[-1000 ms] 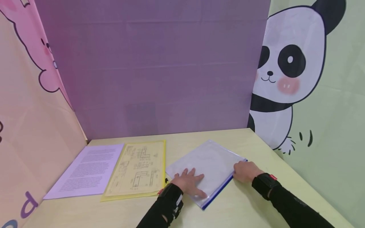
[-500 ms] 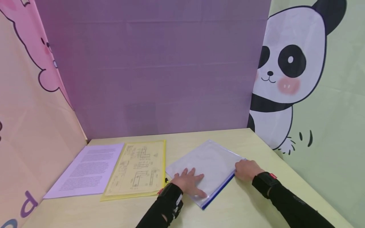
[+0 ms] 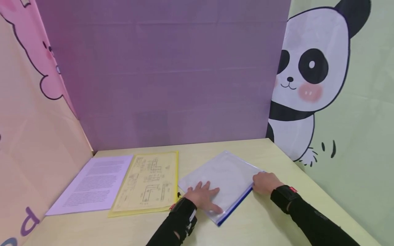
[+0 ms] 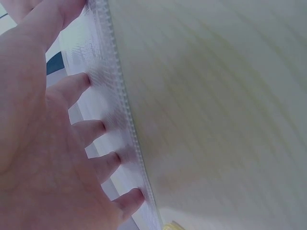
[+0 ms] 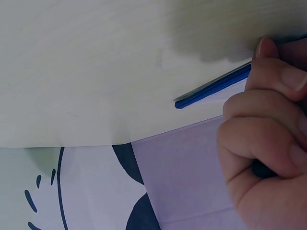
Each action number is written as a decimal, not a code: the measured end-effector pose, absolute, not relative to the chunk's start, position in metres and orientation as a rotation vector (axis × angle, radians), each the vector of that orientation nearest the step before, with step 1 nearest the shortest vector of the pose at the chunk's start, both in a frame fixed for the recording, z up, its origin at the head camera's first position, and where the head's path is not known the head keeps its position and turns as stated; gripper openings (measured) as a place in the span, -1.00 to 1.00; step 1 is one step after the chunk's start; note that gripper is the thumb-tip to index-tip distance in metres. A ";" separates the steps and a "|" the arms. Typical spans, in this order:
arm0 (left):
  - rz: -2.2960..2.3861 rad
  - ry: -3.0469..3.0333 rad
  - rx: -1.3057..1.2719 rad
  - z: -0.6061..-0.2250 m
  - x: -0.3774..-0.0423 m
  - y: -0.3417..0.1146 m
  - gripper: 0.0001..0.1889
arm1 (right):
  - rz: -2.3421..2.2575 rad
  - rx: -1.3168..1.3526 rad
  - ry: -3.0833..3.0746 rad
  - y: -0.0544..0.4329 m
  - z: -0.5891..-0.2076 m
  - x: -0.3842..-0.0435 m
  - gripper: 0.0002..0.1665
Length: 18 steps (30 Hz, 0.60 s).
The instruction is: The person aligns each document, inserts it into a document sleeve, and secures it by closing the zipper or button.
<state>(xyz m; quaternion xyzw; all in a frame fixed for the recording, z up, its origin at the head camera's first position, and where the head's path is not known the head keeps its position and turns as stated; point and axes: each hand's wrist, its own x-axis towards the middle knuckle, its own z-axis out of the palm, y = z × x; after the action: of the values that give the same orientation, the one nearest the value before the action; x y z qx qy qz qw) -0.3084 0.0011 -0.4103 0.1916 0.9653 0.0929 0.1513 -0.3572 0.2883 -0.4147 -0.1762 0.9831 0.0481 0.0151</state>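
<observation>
Slightly farther up the blue edge than before, the right hand pinched the clear pouch, hiding its far corner, in the head view; leftward lay a yellow folder and lilac sheet, their print illegible. Left-wrist view: the left hand spread on the pouch beside a ribbed seam. Right-wrist view: the edge's tip protruded toward a panda-printed wall.
</observation>
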 end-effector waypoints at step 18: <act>0.274 2.766 0.549 -0.412 -0.311 -0.001 -0.14 | 0.230 -0.512 3.108 0.294 -0.422 -0.365 -0.79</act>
<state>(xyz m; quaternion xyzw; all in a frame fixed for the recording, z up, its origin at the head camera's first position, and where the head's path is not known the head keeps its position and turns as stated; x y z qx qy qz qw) -0.3108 -0.0005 -0.4122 0.1916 0.9647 0.0956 0.1535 -0.3654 0.2940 -0.4224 -0.1620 0.9841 0.0729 -0.0082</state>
